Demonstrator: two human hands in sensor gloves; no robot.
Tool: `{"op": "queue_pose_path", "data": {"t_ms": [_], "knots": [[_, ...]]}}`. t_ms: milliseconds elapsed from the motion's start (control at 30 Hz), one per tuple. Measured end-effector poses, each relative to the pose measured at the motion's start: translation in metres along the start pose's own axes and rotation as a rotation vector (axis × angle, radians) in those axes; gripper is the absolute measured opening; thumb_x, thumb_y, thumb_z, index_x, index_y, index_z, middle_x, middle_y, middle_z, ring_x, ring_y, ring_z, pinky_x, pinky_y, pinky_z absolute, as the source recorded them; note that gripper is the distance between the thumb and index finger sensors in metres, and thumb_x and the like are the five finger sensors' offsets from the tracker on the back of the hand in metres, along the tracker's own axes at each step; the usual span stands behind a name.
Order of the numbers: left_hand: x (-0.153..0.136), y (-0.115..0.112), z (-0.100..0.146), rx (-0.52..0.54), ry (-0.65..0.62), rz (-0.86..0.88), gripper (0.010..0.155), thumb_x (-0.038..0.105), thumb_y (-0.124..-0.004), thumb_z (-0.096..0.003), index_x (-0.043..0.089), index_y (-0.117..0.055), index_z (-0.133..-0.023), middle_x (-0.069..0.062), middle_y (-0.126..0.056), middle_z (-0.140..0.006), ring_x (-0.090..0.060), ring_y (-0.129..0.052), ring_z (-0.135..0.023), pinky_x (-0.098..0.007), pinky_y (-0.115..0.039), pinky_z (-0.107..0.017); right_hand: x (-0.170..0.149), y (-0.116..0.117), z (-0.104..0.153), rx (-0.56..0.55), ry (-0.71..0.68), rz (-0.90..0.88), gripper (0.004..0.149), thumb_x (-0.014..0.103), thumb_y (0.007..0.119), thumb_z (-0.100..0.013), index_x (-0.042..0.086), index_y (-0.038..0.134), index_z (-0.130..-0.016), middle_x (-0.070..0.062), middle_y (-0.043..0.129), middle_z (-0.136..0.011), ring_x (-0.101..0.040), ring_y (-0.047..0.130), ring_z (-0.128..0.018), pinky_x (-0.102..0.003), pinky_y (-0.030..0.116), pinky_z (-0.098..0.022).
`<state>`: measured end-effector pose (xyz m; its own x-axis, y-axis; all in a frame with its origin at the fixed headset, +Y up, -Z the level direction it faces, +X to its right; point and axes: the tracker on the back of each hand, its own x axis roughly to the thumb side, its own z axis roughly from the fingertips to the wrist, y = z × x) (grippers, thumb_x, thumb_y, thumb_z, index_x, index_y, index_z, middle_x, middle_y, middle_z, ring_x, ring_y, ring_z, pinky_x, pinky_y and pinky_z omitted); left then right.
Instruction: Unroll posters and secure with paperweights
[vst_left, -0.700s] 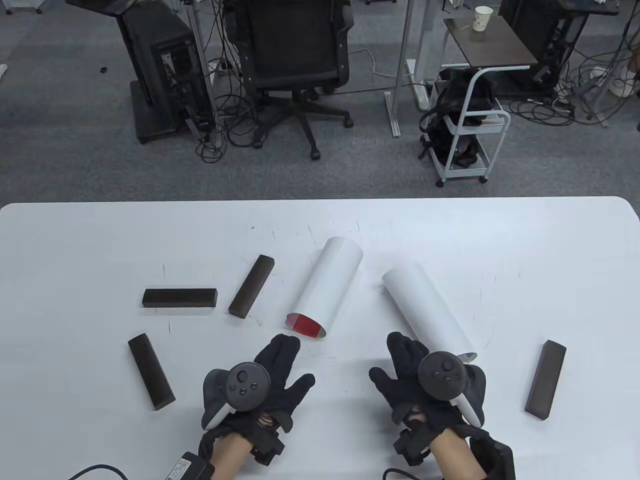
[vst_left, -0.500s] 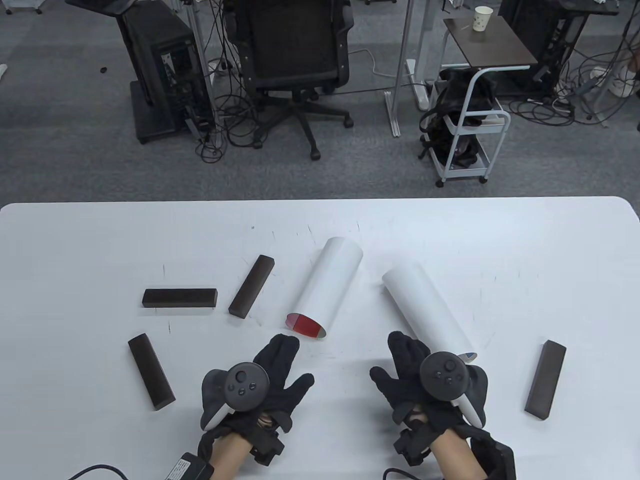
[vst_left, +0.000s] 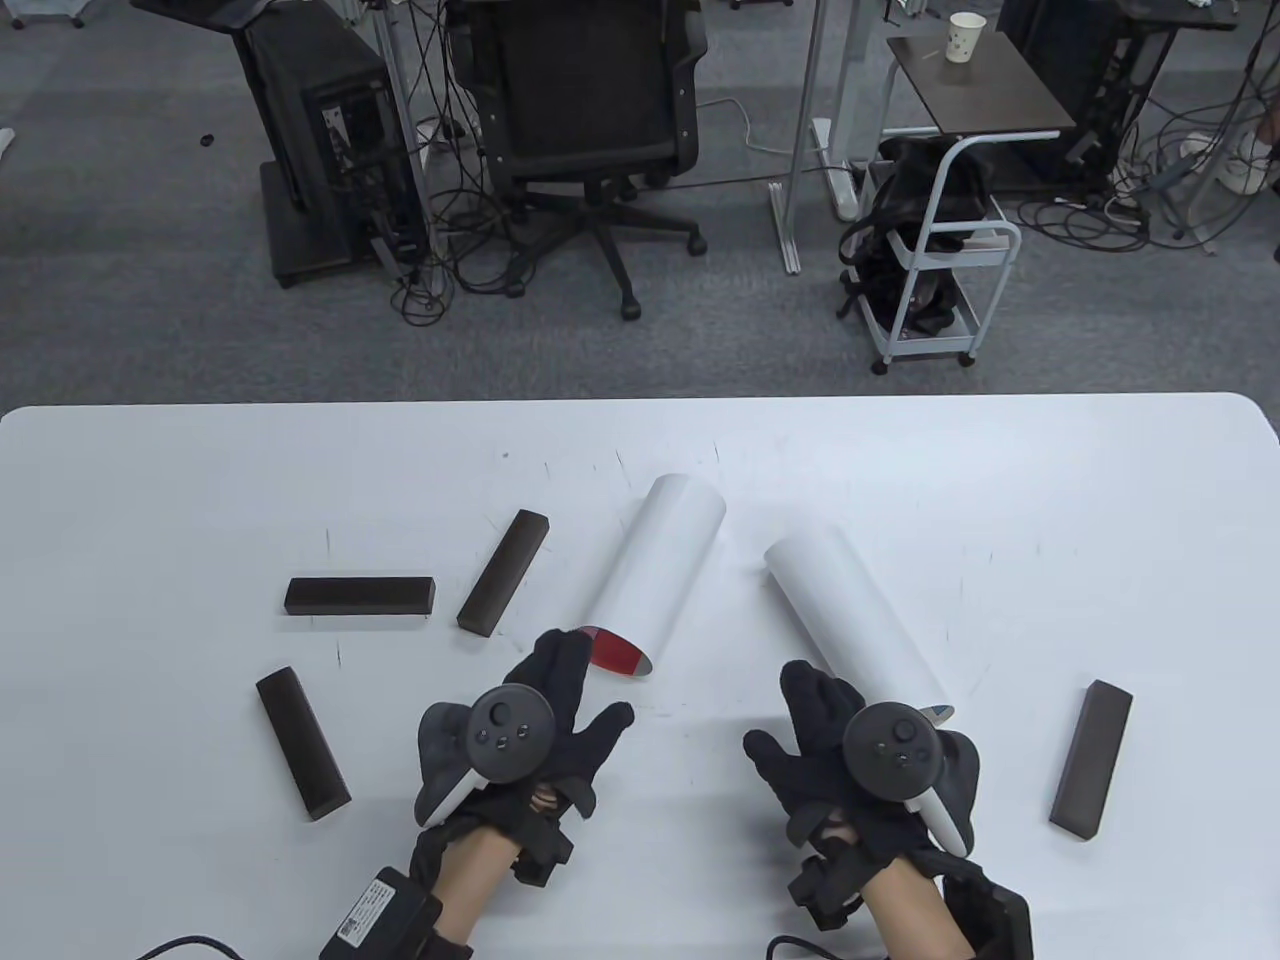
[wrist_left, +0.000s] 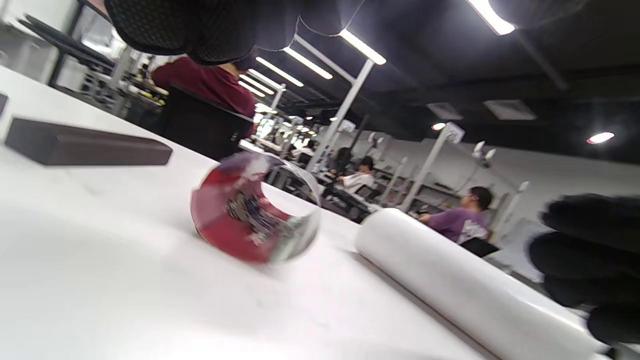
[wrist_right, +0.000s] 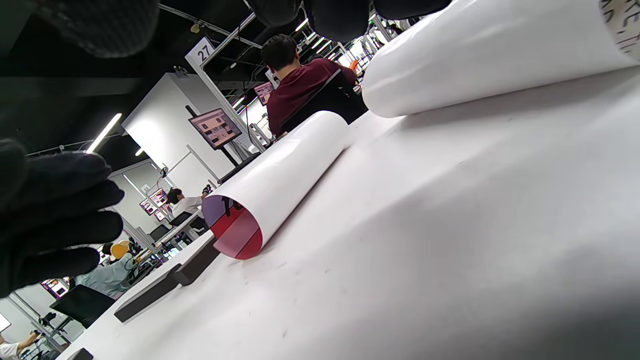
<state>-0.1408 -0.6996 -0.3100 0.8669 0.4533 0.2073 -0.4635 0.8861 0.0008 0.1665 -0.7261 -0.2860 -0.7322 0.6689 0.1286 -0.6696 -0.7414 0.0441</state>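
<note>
Two rolled white posters lie on the white table. The left poster shows a red inside at its near end, also seen in the left wrist view and the right wrist view. The right poster lies beside it. My left hand is open, its fingertips at the left poster's near end; contact is unclear. My right hand is open and lies flat by the right poster's near end. Both hands hold nothing.
Several dark bar paperweights lie on the table: two left of the posters, one at the near left, one at the near right. Beyond the far edge stand an office chair and a white cart.
My left hand has moved forward and slightly right, so its fingertips now reach the left poster's red end. The right hand, posters and paperweights have not visibly moved.
</note>
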Motion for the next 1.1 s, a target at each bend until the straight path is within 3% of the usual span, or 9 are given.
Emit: {"op": "queue_pose_path", "data": {"t_ms": [167, 300, 533, 667, 800, 933, 1100], "knots": [[0.018, 0.017, -0.046, -0.132, 0.124, -0.083, 0.086, 0.064, -0.070, -0.0455, 0.015, -0.040, -0.109, -0.020, -0.043, -0.113, -0.046, -0.059, -0.102, -0.057, -0.064, -0.069, 0.000, -0.003, -0.001, -0.016, 0.007, -0.008, 0.080, 0.062, 0.069, -0.045, 0.015, 0.040, -0.103, -0.020, 0.045, -0.109, -0.052, 0.041, -0.097, -0.068, 0.042, -0.069], [0.031, 0.018, -0.089, -0.265, 0.193, -0.163, 0.090, 0.068, -0.066, -0.0455, 0.014, -0.035, -0.110, -0.020, -0.040, -0.114, -0.046, -0.056, -0.103, -0.056, -0.063, -0.070, -0.001, -0.006, -0.001, -0.027, 0.016, -0.014, 0.079, 0.062, 0.069, -0.045, 0.015, 0.040, -0.103, -0.021, 0.045, -0.109, -0.052, 0.041, -0.097, -0.068, 0.042, -0.069], [0.011, -0.031, -0.138, -0.447, 0.304, -0.285, 0.095, 0.078, -0.052, -0.0441, 0.014, -0.028, -0.111, -0.019, -0.035, -0.115, -0.046, -0.051, -0.105, -0.056, -0.060, -0.072, -0.005, -0.005, -0.001, -0.022, 0.047, 0.005, 0.078, 0.061, 0.068, -0.045, 0.015, 0.040, -0.102, -0.021, 0.046, -0.108, -0.052, 0.042, -0.097, -0.068, 0.042, -0.069], [-0.004, -0.058, -0.146, -0.495, 0.309, -0.265, 0.101, 0.080, -0.055, -0.0423, 0.012, -0.025, -0.110, -0.019, -0.036, -0.115, -0.046, -0.053, -0.104, -0.055, -0.062, -0.071, -0.008, -0.003, -0.003, -0.013, 0.063, 0.010, 0.078, 0.060, 0.068, -0.046, 0.015, 0.040, -0.102, -0.021, 0.046, -0.108, -0.052, 0.042, -0.097, -0.068, 0.042, -0.069], [-0.010, -0.072, -0.147, -0.498, 0.313, -0.244, 0.097, 0.072, -0.064, -0.0450, 0.010, -0.028, -0.109, -0.018, -0.048, -0.111, -0.037, -0.073, -0.097, -0.048, -0.071, -0.067, -0.010, 0.000, -0.003, 0.000, 0.073, 0.017, 0.078, 0.060, 0.068, -0.046, 0.014, 0.040, -0.102, -0.021, 0.046, -0.108, -0.053, 0.042, -0.097, -0.068, 0.042, -0.069], [-0.014, -0.069, -0.143, -0.410, 0.334, -0.230, 0.085, 0.060, -0.073, -0.0460, 0.010, -0.042, -0.106, -0.011, -0.072, -0.099, -0.021, -0.094, -0.079, -0.038, -0.084, -0.056, -0.010, 0.001, -0.003, 0.003, 0.069, 0.022, 0.078, 0.060, 0.067, -0.046, 0.014, 0.040, -0.102, -0.021, 0.047, -0.108, -0.053, 0.042, -0.097, -0.068, 0.043, -0.069], [-0.028, -0.057, -0.131, -0.310, 0.373, -0.048, 0.071, 0.047, -0.080, -0.0457, 0.009, -0.057, -0.101, -0.006, -0.088, -0.084, -0.013, -0.105, -0.059, -0.033, -0.090, -0.043, -0.009, 0.002, -0.003, 0.011, 0.062, 0.020, 0.078, 0.060, 0.067, -0.046, 0.014, 0.040, -0.102, -0.021, 0.047, -0.108, -0.053, 0.043, -0.096, -0.067, 0.043, -0.069]]}}
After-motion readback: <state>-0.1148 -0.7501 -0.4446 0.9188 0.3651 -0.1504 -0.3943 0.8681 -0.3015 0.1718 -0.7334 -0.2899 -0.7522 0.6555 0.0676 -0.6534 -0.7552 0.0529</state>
